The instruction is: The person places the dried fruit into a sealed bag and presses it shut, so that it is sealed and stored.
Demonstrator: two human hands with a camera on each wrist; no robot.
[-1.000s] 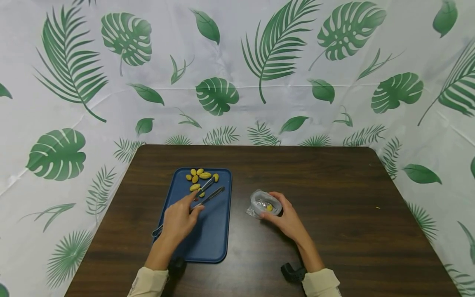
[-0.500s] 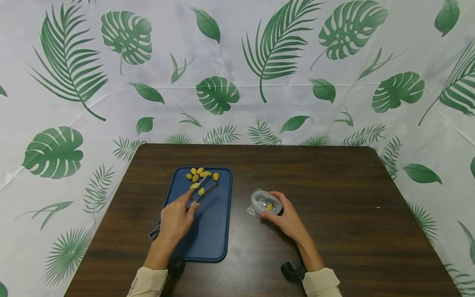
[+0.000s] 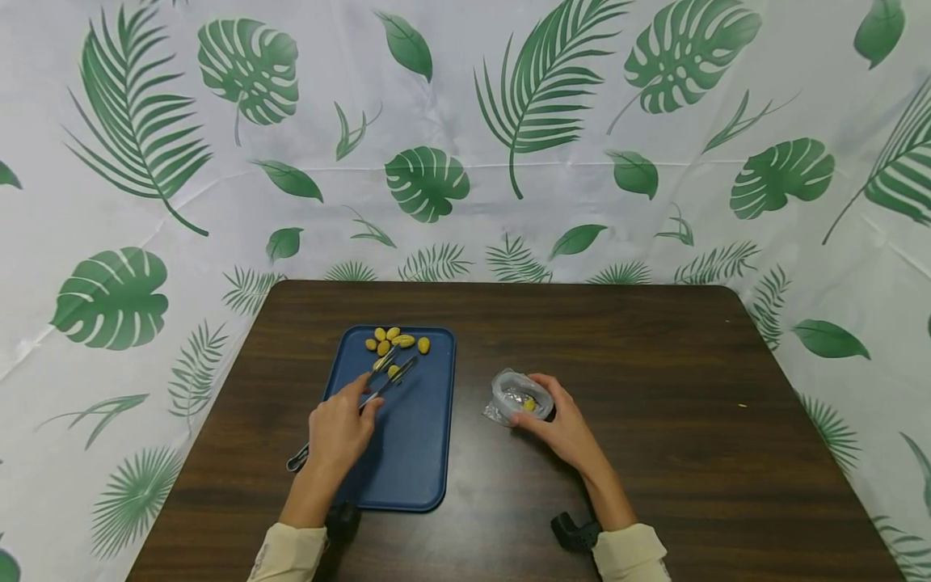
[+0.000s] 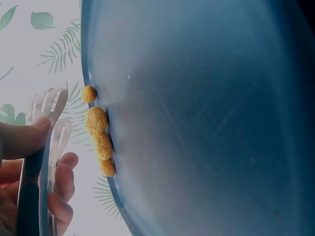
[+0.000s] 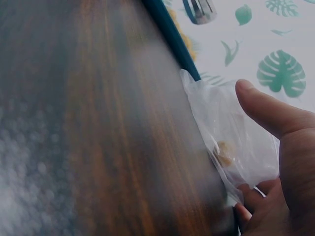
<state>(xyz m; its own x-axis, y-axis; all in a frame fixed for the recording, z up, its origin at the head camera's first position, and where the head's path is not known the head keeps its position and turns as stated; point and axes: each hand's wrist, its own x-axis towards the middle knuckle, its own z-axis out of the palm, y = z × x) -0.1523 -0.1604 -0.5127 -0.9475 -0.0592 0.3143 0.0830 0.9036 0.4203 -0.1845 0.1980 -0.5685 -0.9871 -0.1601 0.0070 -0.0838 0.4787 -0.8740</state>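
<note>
My left hand [image 3: 340, 427] holds a pair of metal tongs [image 3: 404, 369] over the blue tray [image 3: 407, 461]. In the left wrist view, the tongs' slotted tips [image 4: 60, 101] are spread apart and the handles have dark grips. A yellow piece [image 3: 393, 373] shows between the tips in the head view. More yellow wrinkled oval pieces [image 3: 403, 341] lie at the tray's far end. My right hand [image 3: 563, 428] holds a clear plastic bag [image 3: 502, 398] by its rim, its mouth spread wide. Inside the bag sits one yellow piece [image 3: 529, 404].
A dark wooden table [image 3: 655, 388] carries the tray on the left and the bag to its right. A pale, leaf-patterned cloth [image 3: 451, 97] hangs behind and around the table. A tiny light speck [image 3: 742, 405] lies on the right side of the tabletop.
My left hand and the tongs have shifted left, away from the piece at the tray's right edge and toward the pieces nearer me. The right hand and bag stay put.
</note>
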